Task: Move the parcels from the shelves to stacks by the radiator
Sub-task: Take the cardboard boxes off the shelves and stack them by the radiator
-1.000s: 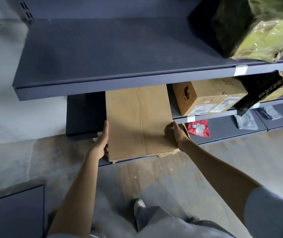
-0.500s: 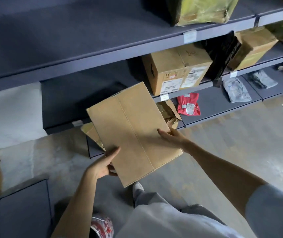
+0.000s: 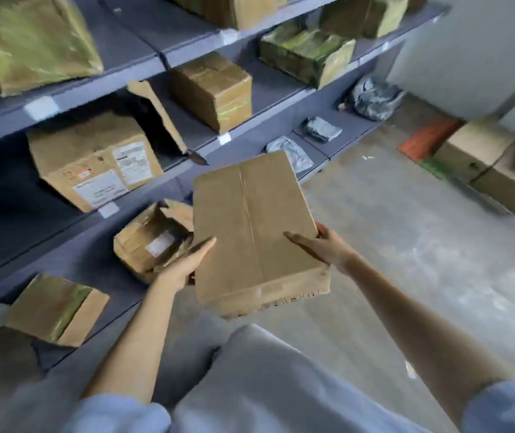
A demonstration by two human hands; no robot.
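While gripping a flat brown parcel (image 3: 250, 232) from both sides, the left hand (image 3: 184, 264) and right hand (image 3: 322, 245) are holding it clear of the grey shelves (image 3: 100, 245), above the floor (image 3: 406, 245). Crumpled box (image 3: 153, 242) is sitting just beside the left hand.

both arms are bare from the wrists up past the elbows, ending in short pale blue-grey sleeves: the left sleeve (image 3: 118, 414) and the right sleeve (image 3: 506, 407), each with a soft rolled-looking hem. between the sleeves, the trousers (image 3: 265, 379) are a light grey cloth, smooth and unmarked. the left hand (image 3: 184, 264) and the right hand (image 3: 322, 245) are ungloved; blur hides finer detail.
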